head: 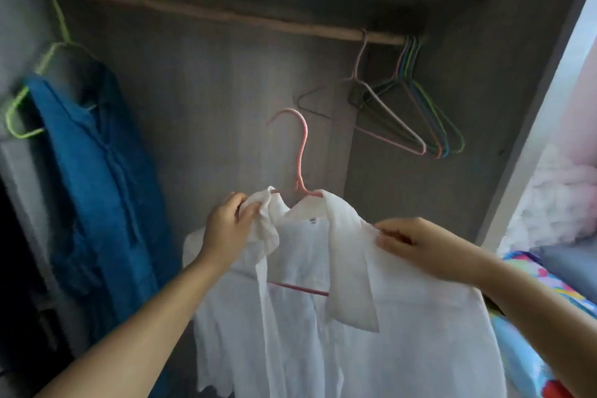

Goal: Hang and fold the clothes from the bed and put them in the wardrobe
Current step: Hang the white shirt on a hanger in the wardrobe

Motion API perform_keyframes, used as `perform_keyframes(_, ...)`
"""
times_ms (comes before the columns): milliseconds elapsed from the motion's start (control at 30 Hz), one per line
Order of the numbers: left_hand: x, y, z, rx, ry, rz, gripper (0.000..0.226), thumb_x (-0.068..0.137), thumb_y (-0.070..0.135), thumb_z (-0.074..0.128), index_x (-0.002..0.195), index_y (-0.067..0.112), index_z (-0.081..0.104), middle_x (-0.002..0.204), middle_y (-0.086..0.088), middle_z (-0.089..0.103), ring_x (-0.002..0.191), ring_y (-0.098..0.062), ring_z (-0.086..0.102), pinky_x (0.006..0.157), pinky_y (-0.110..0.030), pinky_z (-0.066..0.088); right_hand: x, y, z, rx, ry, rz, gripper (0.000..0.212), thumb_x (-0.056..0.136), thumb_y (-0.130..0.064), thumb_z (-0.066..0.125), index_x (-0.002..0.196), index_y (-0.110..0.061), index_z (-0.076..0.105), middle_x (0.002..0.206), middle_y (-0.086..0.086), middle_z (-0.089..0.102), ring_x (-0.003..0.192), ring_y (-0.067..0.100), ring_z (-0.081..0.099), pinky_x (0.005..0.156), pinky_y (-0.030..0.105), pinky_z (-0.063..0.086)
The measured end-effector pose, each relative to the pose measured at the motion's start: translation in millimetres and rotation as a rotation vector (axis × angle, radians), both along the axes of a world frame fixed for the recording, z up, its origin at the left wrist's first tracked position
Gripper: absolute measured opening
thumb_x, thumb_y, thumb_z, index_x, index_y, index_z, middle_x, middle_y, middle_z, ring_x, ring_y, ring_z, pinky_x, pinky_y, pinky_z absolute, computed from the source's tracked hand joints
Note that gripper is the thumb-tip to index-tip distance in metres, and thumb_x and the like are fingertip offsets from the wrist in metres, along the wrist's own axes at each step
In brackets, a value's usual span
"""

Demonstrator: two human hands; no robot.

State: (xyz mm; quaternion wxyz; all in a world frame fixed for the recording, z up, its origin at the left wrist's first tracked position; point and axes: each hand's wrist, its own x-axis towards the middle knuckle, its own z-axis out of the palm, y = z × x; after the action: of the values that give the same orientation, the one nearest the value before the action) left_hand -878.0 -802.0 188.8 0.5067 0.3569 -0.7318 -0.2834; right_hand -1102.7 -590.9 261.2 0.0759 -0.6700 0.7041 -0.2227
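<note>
Pinching the white shirt (355, 317) on its pink hanger (302, 152), left hand (226, 229) and right hand (416, 245) grip its shoulders.

Pink hanger (302, 152) shoulders under white shirt (355, 317)

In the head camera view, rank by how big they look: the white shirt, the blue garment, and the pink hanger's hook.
1. white shirt, though it is nearest the camera
2. blue garment
3. pink hanger's hook
</note>
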Motion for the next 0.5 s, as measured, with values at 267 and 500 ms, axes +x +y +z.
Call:
perform_keyframes(267, 36, -90, 58, -0.007, 0.181, 0.233, 0.023, 0.097, 0.023, 0.049, 0.112, 0.009, 0.058, 0.11, -0.005, 0.057, 0.106, -0.026, 0.054, 0.094, -0.036, 0.043, 56, -96, 51, -0.094, -0.419, 0.133, 0.023, 0.098, -0.028, 0.052, 0.094, -0.026, 0.074, 0.085, 0.011, 0.073, 0.071, 0.021, 0.067, 0.071, 0.042, 0.055)
perform_keyframes(500, 38, -127, 167, 0.043, 0.379, -0.129, 0.032, 0.103, 0.031, 0.034, 0.131, 0.021, 0.048, 0.126, 0.004, 0.056, 0.117, -0.009, 0.051, 0.096, -0.019, 0.038, 148, -219, 103, -0.4, -0.488, 0.213, 0.03, 0.097, -0.016, 0.05, 0.081, -0.002, 0.069, 0.059, -0.001, 0.053, 0.054, 0.007, 0.047, 0.049, 0.022, 0.038)
